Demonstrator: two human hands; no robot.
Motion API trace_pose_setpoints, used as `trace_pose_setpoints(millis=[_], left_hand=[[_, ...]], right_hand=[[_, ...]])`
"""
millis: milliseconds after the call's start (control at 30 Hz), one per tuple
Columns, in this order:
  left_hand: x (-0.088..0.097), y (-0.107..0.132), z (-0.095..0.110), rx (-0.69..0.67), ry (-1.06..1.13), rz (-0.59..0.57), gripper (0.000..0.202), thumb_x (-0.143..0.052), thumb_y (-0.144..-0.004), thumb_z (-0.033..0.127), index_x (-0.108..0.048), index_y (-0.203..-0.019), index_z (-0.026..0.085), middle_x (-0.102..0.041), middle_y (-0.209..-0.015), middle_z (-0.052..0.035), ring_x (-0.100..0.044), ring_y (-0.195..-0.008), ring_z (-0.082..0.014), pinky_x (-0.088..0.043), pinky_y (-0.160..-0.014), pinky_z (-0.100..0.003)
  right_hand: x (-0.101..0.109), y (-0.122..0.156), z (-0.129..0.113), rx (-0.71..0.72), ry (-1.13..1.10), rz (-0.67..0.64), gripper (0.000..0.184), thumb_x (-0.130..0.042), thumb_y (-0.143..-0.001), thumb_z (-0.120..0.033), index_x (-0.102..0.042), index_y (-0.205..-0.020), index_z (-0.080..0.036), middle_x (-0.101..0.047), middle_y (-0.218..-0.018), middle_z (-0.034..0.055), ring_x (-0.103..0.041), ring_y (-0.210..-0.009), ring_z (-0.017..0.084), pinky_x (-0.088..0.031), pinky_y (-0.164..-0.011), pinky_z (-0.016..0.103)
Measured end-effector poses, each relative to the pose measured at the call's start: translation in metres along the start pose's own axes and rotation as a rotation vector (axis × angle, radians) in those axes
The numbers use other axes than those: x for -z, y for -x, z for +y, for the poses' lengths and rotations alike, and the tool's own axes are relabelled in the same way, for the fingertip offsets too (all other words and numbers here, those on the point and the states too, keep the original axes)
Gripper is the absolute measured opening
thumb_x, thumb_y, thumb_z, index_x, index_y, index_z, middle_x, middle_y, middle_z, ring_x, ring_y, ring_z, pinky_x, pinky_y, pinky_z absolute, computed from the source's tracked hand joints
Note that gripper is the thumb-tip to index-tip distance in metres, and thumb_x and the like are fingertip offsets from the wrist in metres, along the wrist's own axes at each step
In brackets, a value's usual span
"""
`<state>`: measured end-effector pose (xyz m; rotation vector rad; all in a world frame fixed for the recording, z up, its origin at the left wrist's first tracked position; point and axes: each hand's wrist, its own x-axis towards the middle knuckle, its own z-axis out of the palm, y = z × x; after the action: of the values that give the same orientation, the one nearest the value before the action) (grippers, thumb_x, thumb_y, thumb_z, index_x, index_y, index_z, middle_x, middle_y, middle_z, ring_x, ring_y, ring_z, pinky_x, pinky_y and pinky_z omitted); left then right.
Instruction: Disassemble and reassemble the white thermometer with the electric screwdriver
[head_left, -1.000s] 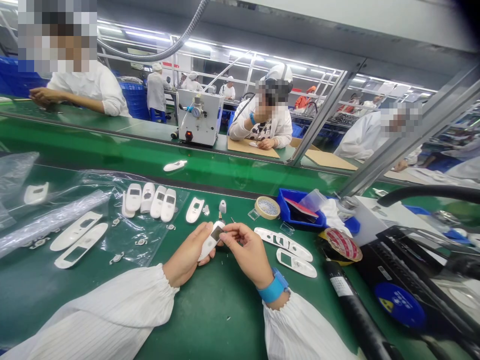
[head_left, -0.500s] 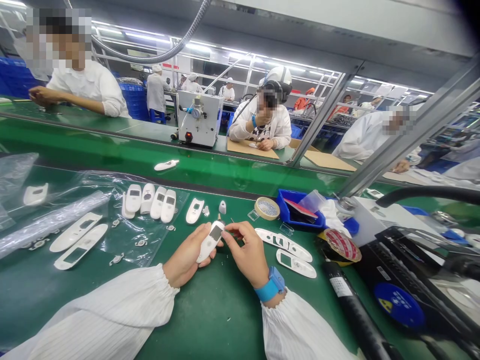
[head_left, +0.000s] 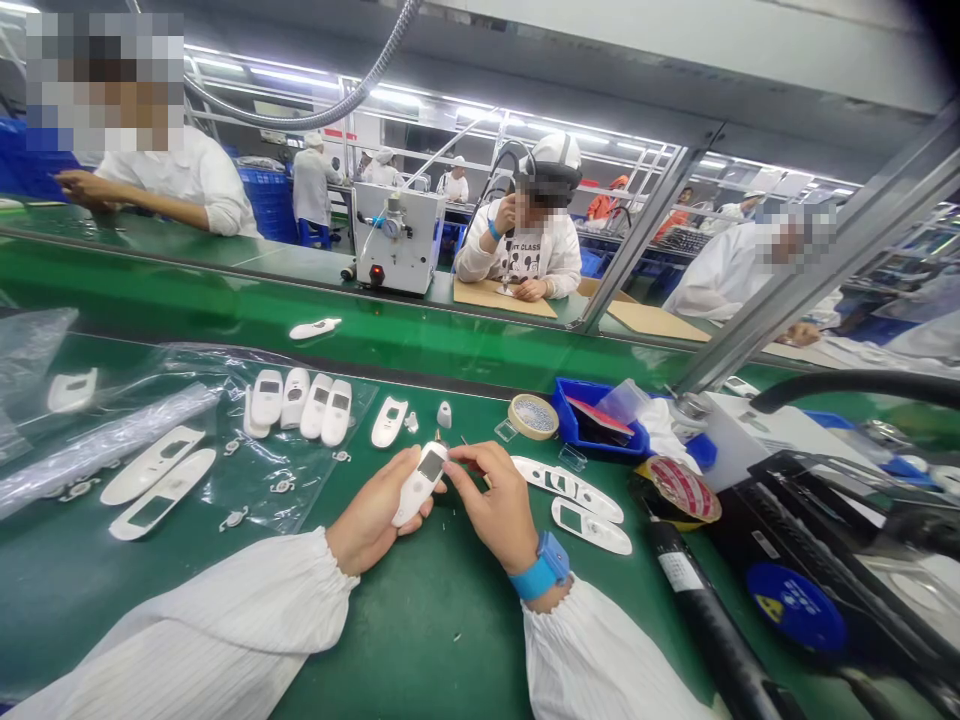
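Observation:
My left hand (head_left: 382, 505) is closed around a white ear thermometer (head_left: 420, 484), its grey screen facing up and its thin metal tip pointing away from me. The thumb and fingertips of my right hand (head_left: 495, 500) pinch the upper right edge of this thermometer, close to the tip. Whether a small part lies between those fingertips is hidden. Just beyond the tip stands a small grey-white cone cap (head_left: 445, 414). A white housing shell (head_left: 388, 422) and a small white piece (head_left: 411, 423) lie left of the cap.
Several thermometers (head_left: 316, 405) lie on clear plastic film at left, near loose shells (head_left: 150, 495). Right of my hands are more shells (head_left: 592, 526), a round dish (head_left: 533, 416), a blue bin (head_left: 577, 392) and a tape roll (head_left: 679, 490). Co-workers sit beyond the green conveyor (head_left: 225, 300).
A white thermometer on the conveyor has shifted left. The co-worker across has raised their head slightly. My hands and the thermometer between them look nearly unchanged.

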<state>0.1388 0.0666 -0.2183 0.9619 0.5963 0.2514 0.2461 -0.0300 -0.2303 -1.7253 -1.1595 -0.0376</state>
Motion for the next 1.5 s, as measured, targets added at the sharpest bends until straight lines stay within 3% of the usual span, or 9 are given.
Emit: trace_pose_setpoints(millis=[933, 1300, 1433, 1500], left_hand=[[-0.001, 0.002, 0.001, -0.013, -0.027, 0.004, 0.028, -0.043, -0.084, 0.042, -0.050, -0.094, 0.017, -0.056, -0.073, -0.0032, -0.045, -0.047, -0.0071, -0.023, -0.034, -0.015], [0.001, 0.000, -0.001, -0.043, -0.030, -0.007, 0.026, -0.044, -0.084, 0.043, -0.048, -0.087, 0.017, -0.050, -0.062, 0.0011, -0.042, -0.046, -0.0067, -0.022, -0.034, -0.015], [0.000, 0.000, 0.000, -0.039, -0.045, -0.002, 0.025, -0.043, -0.084, 0.042, -0.047, -0.086, 0.018, -0.049, -0.059, 0.0019, -0.041, -0.044, -0.0064, -0.023, -0.034, -0.015], [0.000, -0.001, -0.001, -0.042, -0.059, -0.005, 0.025, -0.043, -0.084, 0.042, -0.047, -0.085, 0.018, -0.049, -0.059, 0.0021, -0.041, -0.045, -0.0064, -0.022, -0.033, -0.015]], right_hand=[[-0.002, 0.000, 0.002, 0.131, 0.092, 0.025, 0.007, -0.052, -0.082, -0.018, -0.060, -0.080, -0.019, -0.059, -0.079, 0.0034, -0.051, -0.076, 0.015, -0.042, -0.069, 0.030], [0.002, 0.003, -0.009, 0.108, -0.020, -0.094, 0.009, -0.049, -0.082, -0.021, -0.055, -0.075, -0.019, -0.056, -0.074, 0.0024, -0.050, -0.073, 0.014, -0.042, -0.068, 0.029], [-0.001, 0.003, -0.010, -0.017, -0.147, -0.096, 0.005, -0.051, -0.079, -0.022, -0.055, -0.083, -0.019, -0.058, -0.077, 0.0018, -0.053, -0.072, 0.013, -0.045, -0.067, 0.027], [-0.002, 0.003, -0.009, -0.105, -0.219, -0.088, 0.015, -0.054, -0.078, -0.024, -0.055, -0.092, -0.018, -0.060, -0.079, 0.0025, -0.055, -0.071, 0.013, -0.046, -0.067, 0.028]])
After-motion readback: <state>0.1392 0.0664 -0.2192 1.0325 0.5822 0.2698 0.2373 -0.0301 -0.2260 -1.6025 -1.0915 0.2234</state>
